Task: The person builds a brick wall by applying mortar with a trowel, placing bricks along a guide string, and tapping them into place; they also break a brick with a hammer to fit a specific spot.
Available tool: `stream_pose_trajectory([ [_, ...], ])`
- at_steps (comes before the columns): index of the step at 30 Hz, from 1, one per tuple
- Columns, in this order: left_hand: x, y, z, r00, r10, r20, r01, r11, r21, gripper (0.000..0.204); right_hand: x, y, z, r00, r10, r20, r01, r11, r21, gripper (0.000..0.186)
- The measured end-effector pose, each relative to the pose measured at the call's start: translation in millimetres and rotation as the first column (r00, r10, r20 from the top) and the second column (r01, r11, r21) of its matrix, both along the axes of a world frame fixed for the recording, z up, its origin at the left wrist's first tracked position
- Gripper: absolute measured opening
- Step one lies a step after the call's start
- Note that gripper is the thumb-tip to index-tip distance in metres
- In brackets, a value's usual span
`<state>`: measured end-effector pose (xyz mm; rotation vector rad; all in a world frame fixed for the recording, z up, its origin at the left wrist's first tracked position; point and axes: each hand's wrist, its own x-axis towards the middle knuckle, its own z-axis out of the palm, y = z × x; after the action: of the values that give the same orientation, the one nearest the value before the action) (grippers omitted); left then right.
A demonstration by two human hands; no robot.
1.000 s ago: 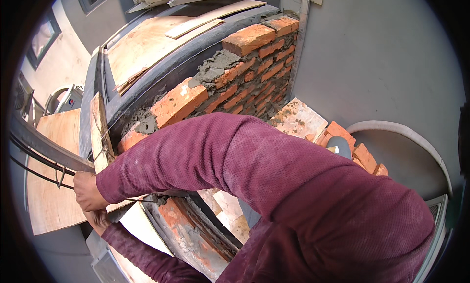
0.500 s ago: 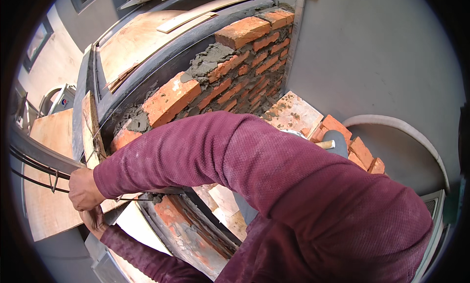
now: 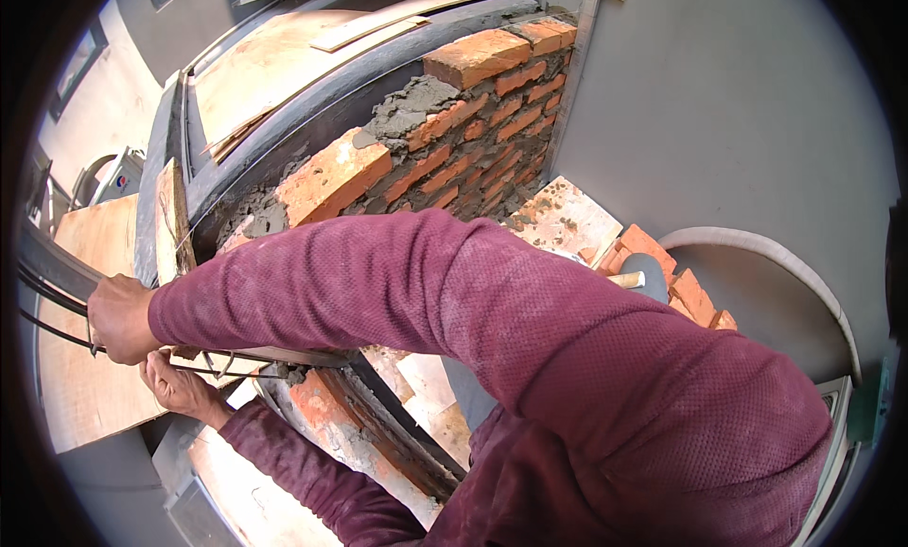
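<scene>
My right hand (image 3: pixel 123 320) reaches across to the far left and is closed around thin dark rods, beside a small metal loop (image 3: pixel 94 345). Just below it, my left hand (image 3: pixel 184 393) has its fingers curled against the lower thin dark rod (image 3: pixel 248 373); the fingertips are partly hidden. That rod runs rightward to the mortared end of a brick section (image 3: pixel 326 415). A bent wire loop (image 3: pixel 227 363) hangs on it beside my left hand. Above my right forearm, a rough wooden strip (image 3: pixel 170 221) stands upright with wire around it.
A stepped brick wall (image 3: pixel 473 159) with wet grey mortar (image 3: pixel 411 107) rises beyond my right arm, against a curved dark frame (image 3: pixel 293 103). Loose bricks (image 3: pixel 695 296) and a mortar-spotted board (image 3: pixel 567 216) lie to the right. A plywood sheet (image 3: pixel 95 396) is under my hands.
My right hand has moved left and up along the rods. My left hand has come apart from it, slightly lower, and the bent wire loop now shows beside it.
</scene>
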<state>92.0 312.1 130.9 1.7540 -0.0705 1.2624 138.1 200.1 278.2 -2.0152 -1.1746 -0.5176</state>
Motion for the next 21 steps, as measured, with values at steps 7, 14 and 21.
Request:
stream_pose_trajectory([
  [7,-13.8,28.2,0.9,0.998,0.039,-0.057,-0.041,0.999,-0.027,0.041,-48.6,74.7,29.3,0.945,-0.276,-0.178,0.183,0.892,-0.412,0.040],
  [14,-13.6,55.3,40.7,0.949,-0.071,-0.309,0.043,0.995,-0.094,0.035,-49.4,78.3,27.5,0.991,-0.103,0.083,0.132,0.696,-0.706,0.047],
  [21,-3.7,15.4,68.3,0.931,0.184,-0.316,-0.160,0.982,0.100,0.032,-101.6,-59.6,49.0,0.998,0.057,0.006,-0.049,0.906,-0.421,0.041],
])
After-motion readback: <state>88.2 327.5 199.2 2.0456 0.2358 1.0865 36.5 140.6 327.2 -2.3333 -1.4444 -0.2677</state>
